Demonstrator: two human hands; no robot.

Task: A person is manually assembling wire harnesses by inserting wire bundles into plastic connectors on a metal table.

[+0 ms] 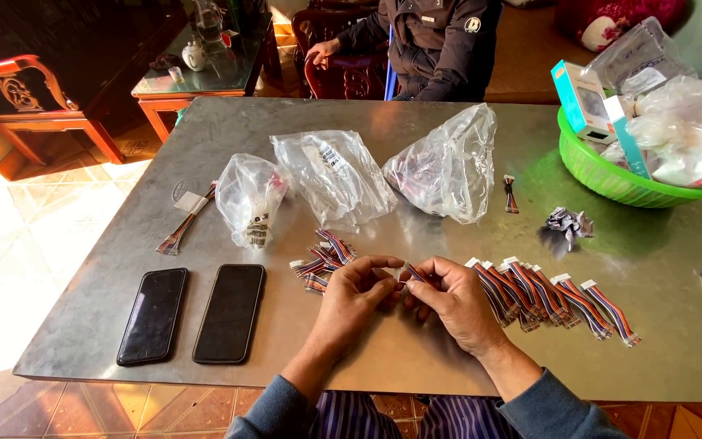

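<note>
Two black slab phones lie side by side on the grey metal table. Next comes a loose heap of short striped ribbon cables. The left hand and right hand meet at the table's near edge, fingertips pinched together on one small striped ribbon cable piece. Right of them lies a row of white-plugged ribbon cables, and far right a green plastic basket

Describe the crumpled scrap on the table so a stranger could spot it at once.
Start at the round green plastic basket on the grey metal table's far right corner. Just in front of it, toward the person, lies a small crumpled silvery paper wad. Unlike the flat multicoloured ribbon cables nearby, it is balled up and lies alone.
</note>
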